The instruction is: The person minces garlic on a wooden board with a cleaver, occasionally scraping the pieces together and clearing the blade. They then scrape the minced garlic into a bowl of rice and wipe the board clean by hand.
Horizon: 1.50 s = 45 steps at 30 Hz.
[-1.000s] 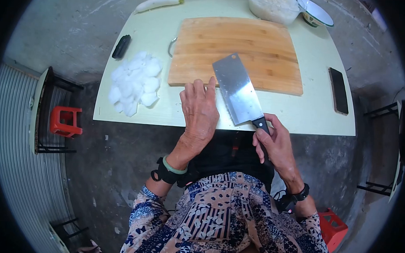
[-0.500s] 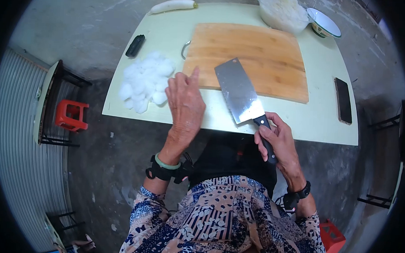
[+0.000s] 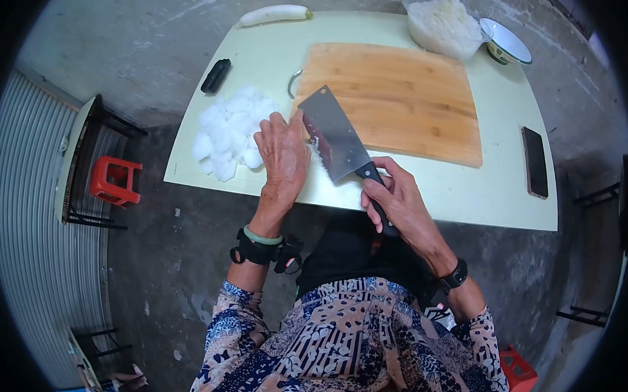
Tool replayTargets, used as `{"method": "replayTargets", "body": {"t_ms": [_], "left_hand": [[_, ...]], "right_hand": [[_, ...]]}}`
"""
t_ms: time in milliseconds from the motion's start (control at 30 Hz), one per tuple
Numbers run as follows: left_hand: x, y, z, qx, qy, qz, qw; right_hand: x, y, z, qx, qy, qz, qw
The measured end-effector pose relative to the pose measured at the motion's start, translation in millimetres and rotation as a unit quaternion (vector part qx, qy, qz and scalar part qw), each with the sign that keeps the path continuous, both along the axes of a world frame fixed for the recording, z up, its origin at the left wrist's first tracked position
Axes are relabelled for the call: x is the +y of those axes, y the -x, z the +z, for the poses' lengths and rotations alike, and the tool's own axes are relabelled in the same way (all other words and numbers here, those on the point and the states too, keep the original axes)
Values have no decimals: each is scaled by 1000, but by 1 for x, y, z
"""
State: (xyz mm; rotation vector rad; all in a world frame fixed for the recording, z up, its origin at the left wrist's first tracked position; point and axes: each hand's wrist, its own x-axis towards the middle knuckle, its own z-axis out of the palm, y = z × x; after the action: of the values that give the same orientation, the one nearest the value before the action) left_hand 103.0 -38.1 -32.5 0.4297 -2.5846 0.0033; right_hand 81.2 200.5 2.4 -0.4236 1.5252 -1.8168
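Observation:
My right hand (image 3: 397, 199) is closed around the black handle of a cleaver (image 3: 335, 134). The wide blade slants up and left over the near left corner of the wooden cutting board (image 3: 400, 95), with small white bits along its left edge. My left hand (image 3: 284, 152) is beside that edge, palm down, index finger forward and the other fingers loosely bent; nothing shows in it, and its thumb is hidden. Just left of this hand lies a heap of thin white slices (image 3: 230, 134) on the pale table (image 3: 452, 190).
A whole white radish (image 3: 275, 15) lies at the far left edge. A black object (image 3: 216, 76) sits behind the slices. At the back right are a clear bowl of white shreds (image 3: 441, 31) and an enamel bowl (image 3: 506, 42). A phone (image 3: 534, 162) lies at right; a red stool (image 3: 115, 181) stands left.
My right hand has moved left with the cleaver, bringing the blade from over the board to beside my left hand. My left index finger has drawn in toward the blade; the view has shifted slightly.

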Motion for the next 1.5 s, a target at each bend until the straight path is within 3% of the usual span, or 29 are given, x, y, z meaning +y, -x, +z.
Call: {"method": "replayTargets", "body": {"t_ms": [100,367,667,733,800,967,1167,1267,1500], "left_hand": [[3,3,5,22,-33,-33,999],[11,28,19,6,-60,-84,995],[22,57,2,8,7,-102,995],[24,53,8,8,-42,-149,988],[21,54,15,8,-43,-143,989],[4,76,20,-7,-35,-131,991],[6,93,5,-14,-5,-120,993],[16,84,6,-43,-44,-121,991],[20,75,24,5,-34,-165,986]], "right_hand": [[5,3,-4,-58,50,11,997],[41,3,5,8,1,-95,995],[34,15,-12,15,13,-85,996],[32,15,-11,9,26,-87,996],[34,17,-7,-28,37,-89,995],[30,30,3,21,5,-137,990],[25,46,-12,36,13,-112,993],[27,43,-17,23,30,-96,995],[56,30,-5,5,22,-141,990]]}}
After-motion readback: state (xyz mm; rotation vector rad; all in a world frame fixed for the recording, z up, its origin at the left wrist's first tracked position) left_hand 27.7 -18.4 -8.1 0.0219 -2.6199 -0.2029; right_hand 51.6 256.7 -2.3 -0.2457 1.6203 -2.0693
